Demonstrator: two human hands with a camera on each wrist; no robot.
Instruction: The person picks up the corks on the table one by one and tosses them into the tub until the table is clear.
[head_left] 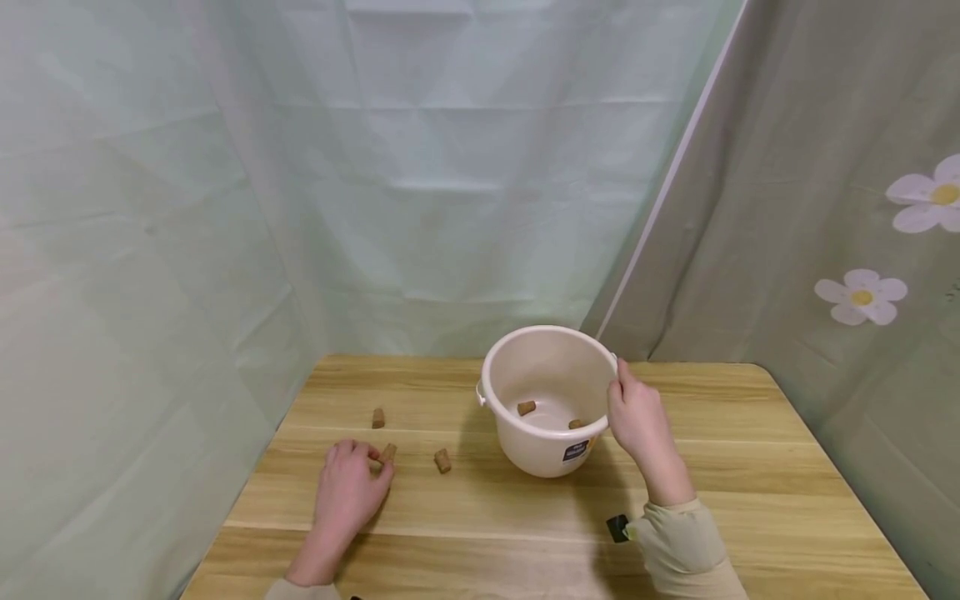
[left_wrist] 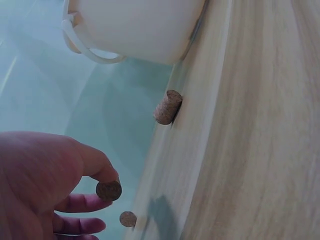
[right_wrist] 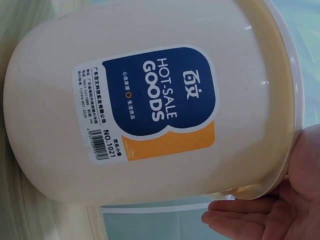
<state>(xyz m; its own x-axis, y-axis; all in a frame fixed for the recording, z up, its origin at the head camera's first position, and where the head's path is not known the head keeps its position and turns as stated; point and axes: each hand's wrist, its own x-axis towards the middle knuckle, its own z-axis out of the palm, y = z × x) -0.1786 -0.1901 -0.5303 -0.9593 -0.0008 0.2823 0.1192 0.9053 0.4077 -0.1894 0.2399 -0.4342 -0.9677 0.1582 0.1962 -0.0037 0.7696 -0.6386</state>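
Observation:
My left hand (head_left: 351, 487) pinches a cork (head_left: 387, 453) between thumb and fingertips; the left wrist view shows that cork's round end (left_wrist: 109, 190) above the tabletop. A second cork (head_left: 442, 461) lies on its side to the right of this hand, and another cork (head_left: 378, 417) is farther back. With my right hand (head_left: 641, 417) I grip the right rim of a cream plastic bucket (head_left: 517, 437). Two corks are inside it, one cork (head_left: 527, 407) at the left and one cork (head_left: 576, 423) at the right, partly hidden by the front rim.
The wooden table (head_left: 750, 467) carries all of this. A dark object (head_left: 618, 528) shows beside the right sleeve. Pale curtains (head_left: 450, 208) hang behind and at both sides. The bucket's front bears a blue and orange label (right_wrist: 165, 95).

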